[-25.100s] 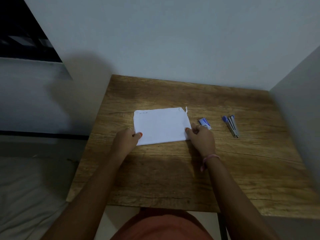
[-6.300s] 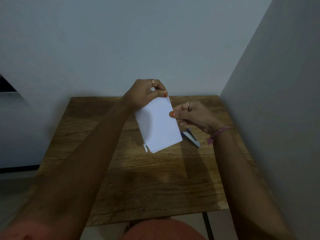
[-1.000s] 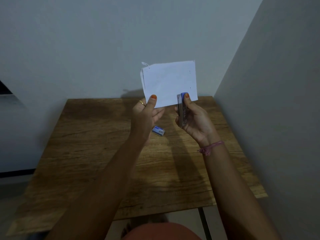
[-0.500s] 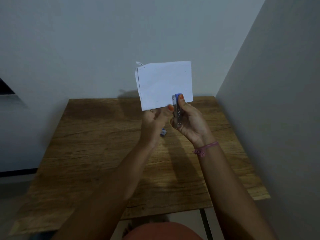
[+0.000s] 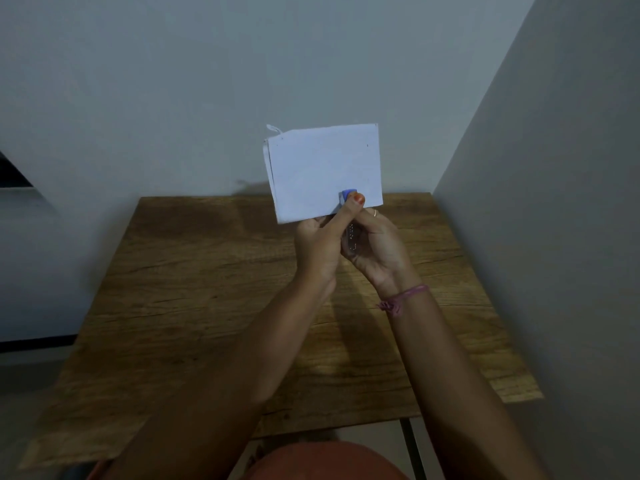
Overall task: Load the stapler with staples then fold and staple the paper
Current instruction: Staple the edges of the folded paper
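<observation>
Since half a second ago, both hands have closed in on each other at the centre of the frame, and the left thumb now lies over the blue tip of the stapler, where before it pinched the paper's edge alone.

Largest in view is the wooden table (image 5: 214,306), filling the lower middle of the frame and set into a corner of pale walls. Above it, at upper centre, the folded paper (image 5: 325,168) is held up off the table, upright and facing the camera, with a small torn curl at its top left corner.

Just below the paper, the left hand (image 5: 318,244) has its fingers curled, thumb pressing on the stapler's tip at the paper's lower edge. Touching it on the right, the right hand (image 5: 375,247) wraps its fingers round the stapler (image 5: 350,223), whose metal body shows between the two hands and whose blue end overlaps the paper's bottom right edge. A pink thread bracelet (image 5: 403,297) circles the right wrist.

To staple well, I judge both layers should sit fully in the stapler's mouth, the paper kept flat, and the squeeze made firm and straight.
</observation>
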Motion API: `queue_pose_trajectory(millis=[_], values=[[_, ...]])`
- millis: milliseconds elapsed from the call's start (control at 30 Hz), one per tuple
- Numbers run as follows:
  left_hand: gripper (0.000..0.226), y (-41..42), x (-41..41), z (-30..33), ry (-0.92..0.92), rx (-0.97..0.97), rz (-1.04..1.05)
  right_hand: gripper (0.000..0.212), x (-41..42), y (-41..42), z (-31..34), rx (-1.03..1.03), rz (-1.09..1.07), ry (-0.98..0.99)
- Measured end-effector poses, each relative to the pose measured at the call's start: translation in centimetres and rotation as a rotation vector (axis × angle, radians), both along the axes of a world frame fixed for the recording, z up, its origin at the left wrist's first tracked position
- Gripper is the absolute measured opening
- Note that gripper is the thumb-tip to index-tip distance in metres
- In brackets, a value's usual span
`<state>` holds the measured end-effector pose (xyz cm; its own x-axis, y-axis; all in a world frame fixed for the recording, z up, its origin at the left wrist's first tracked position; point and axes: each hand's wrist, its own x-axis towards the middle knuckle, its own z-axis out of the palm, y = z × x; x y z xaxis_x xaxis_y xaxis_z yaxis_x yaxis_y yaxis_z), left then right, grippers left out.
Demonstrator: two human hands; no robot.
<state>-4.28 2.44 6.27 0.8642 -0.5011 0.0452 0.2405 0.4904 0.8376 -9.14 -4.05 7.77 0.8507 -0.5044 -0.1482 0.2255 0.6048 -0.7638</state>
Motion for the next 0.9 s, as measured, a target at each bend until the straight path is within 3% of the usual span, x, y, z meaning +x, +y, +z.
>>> queue_pose_trajectory(millis=[267, 433, 567, 800, 900], values=[[0.053, 0.1, 0.5, -0.5, 0.054, 0.006, -0.028, 0.025, 0.3, 0.3, -0.4, -0.040, -0.035, 0.042], [0.026, 1.5, 1.6, 0.0, 0.060, -0.023, -0.200, 0.019, -0.1, -0.5, 0.0, -0.103, 0.010, 0.103], [0.030, 3.2, 3.4, 0.4, 0.167, -0.006, -0.129, 0.019, -0.4, -1.3, -0.1, -0.137, -0.035, 0.167], [0.015, 5.2, 6.6, 1.4, -0.109, 0.313, 0.014, 0.027, -0.6, -2.0, -0.3, -0.162, 0.012, 0.207], [0.025, 5.8, 7.3, 1.2, -0.195, 0.426, 0.045, 0.025, -0.8, -2.0, -0.4, -0.168, 0.059, 0.208]])
